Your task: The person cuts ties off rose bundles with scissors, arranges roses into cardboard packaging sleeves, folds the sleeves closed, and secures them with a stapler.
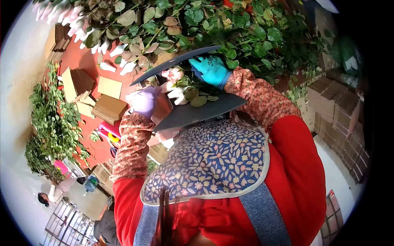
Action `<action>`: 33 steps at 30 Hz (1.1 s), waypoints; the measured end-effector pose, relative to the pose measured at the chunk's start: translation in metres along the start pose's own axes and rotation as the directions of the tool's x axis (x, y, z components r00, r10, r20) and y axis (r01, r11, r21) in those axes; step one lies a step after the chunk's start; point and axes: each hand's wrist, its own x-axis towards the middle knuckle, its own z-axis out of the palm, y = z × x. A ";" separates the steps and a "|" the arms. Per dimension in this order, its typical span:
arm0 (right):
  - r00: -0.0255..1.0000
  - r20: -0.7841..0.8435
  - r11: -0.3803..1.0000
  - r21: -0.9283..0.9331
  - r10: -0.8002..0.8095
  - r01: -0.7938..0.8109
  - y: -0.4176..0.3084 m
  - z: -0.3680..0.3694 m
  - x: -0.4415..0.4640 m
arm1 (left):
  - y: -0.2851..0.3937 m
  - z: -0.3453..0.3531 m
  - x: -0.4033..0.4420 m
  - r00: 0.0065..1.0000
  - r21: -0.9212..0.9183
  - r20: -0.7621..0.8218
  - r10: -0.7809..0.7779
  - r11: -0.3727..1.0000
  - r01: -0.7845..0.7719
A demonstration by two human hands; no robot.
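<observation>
Between two curved dark panels of a stand (197,111) lie pink roses (174,74), some in white sleeves (177,95), with green leaves. My left hand (143,101), in a pale purple glove, is closed at the left end of the stand, beside the rose heads; what it grips is hidden. My right hand (210,70), in a turquoise glove, lies over the stems at the right, its fingers bent toward the flowers. Whether that hand grips the stems cannot be made out.
Leafy rose stems (262,37) pile up behind the stand. Cardboard pieces (109,108) lie on the red surface (92,139) at left. More foliage (55,119) is beyond. Stacked cardboard boxes (336,106) stand at right. Other people (107,225) are at lower left.
</observation>
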 end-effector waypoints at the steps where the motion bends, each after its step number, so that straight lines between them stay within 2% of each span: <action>1: 0.999 0.042 1.000 -0.001 0.024 -0.024 -0.002 -0.003 0.001 | 0.000 0.002 0.000 0.999 -0.030 -0.010 -0.046 0.999 0.045; 2: 0.999 0.044 1.000 -0.001 0.013 -0.013 -0.001 -0.002 0.001 | 0.000 0.003 0.002 0.998 -0.030 -0.016 -0.055 0.998 0.054; 4: 0.999 0.042 1.000 -0.009 0.023 -0.023 0.000 0.000 0.001 | 0.009 0.003 0.006 0.979 -0.333 0.034 -0.201 0.921 0.201; 5: 1.000 0.025 1.000 0.011 0.017 -0.018 0.000 -0.001 0.001 | 0.009 0.006 0.002 0.984 -0.555 -0.143 -0.108 0.832 0.010; 8: 0.999 0.024 0.999 -0.022 0.024 -0.023 -0.001 -0.001 0.001 | 0.020 0.006 0.000 0.966 -0.481 -0.243 -0.088 0.876 -0.041; 10: 0.999 0.026 0.999 0.003 0.032 -0.033 -0.004 -0.003 0.002 | 0.028 0.017 0.000 0.969 -0.514 -0.154 -0.193 0.853 0.089; 12: 0.999 0.030 0.999 -0.010 0.041 -0.041 -0.004 -0.004 0.002 | 0.022 0.022 -0.001 0.982 -0.349 -0.022 -0.189 0.922 0.169; 13: 0.999 0.032 0.999 -0.015 0.041 -0.041 -0.002 -0.001 0.001 | 0.019 0.025 -0.002 0.982 -0.353 -0.025 -0.188 0.920 0.168; 15: 0.999 -0.035 1.000 -0.021 0.012 -0.013 0.001 0.004 0.001 | 0.017 0.024 -0.003 0.981 -0.593 -0.115 -0.158 0.803 0.059; 16: 0.999 -0.033 1.000 -0.021 0.011 -0.012 0.001 0.003 0.001 | 0.019 0.023 -0.002 0.980 -0.595 -0.116 -0.159 0.802 0.060; 18: 0.998 0.027 0.999 0.003 0.048 -0.048 -0.002 -0.002 0.001 | 0.024 0.018 -0.001 0.957 -0.737 -0.139 -0.253 0.672 0.070; 19: 0.999 0.029 0.999 0.005 0.046 -0.046 -0.003 -0.002 0.001 | 0.022 0.016 -0.004 0.961 -0.768 -0.115 -0.253 0.637 0.076; 20: 0.998 0.037 0.999 0.004 0.051 -0.051 -0.002 -0.002 0.001 | 0.013 0.021 -0.008 0.949 -0.736 -0.226 -0.220 0.677 -0.018; 22: 0.998 0.051 0.999 0.007 0.047 -0.048 -0.003 -0.003 0.001 | 0.009 -0.006 -0.028 0.879 -0.837 0.024 -0.476 0.472 0.279; 24: 1.000 -0.026 1.000 -0.013 0.013 -0.013 -0.003 -0.003 0.001 | -0.029 0.002 -0.066 0.964 -0.718 -0.014 -0.266 0.673 0.175; 26: 0.999 -0.035 0.999 0.039 -0.001 0.003 -0.001 -0.004 -0.001 | -0.007 -0.013 -0.080 0.966 -0.884 -0.024 -0.257 0.457 0.100; 28: 0.998 -0.056 0.995 0.099 -0.029 0.034 -0.006 -0.012 0.001 | -0.001 -0.006 -0.084 0.966 -0.848 -0.019 -0.259 0.516 0.122; 29: 0.993 -0.095 0.987 0.135 -0.071 0.083 -0.010 -0.019 0.003 | -0.003 0.009 -0.084 0.957 -0.877 -0.009 -0.288 0.462 0.130; 30: 0.984 -0.138 0.977 0.165 -0.110 0.132 -0.011 -0.027 0.004 | 0.005 0.010 -0.074 0.946 -0.846 -0.014 -0.325 0.508 0.162; 31: 0.990 -0.030 0.938 0.318 -0.134 0.137 -0.008 -0.039 0.006 | 0.011 0.009 -0.063 0.954 -0.810 -0.029 -0.299 0.566 0.153; 32: 0.989 -0.015 0.940 0.311 -0.144 0.142 -0.009 -0.051 0.009 | 0.019 0.007 -0.052 0.961 -0.773 -0.041 -0.274 0.618 0.143; 33: 0.991 0.090 0.882 0.469 -0.102 0.048 -0.013 -0.064 0.009 | 0.032 -0.004 -0.036 0.966 -0.657 -0.082 -0.247 0.742 0.134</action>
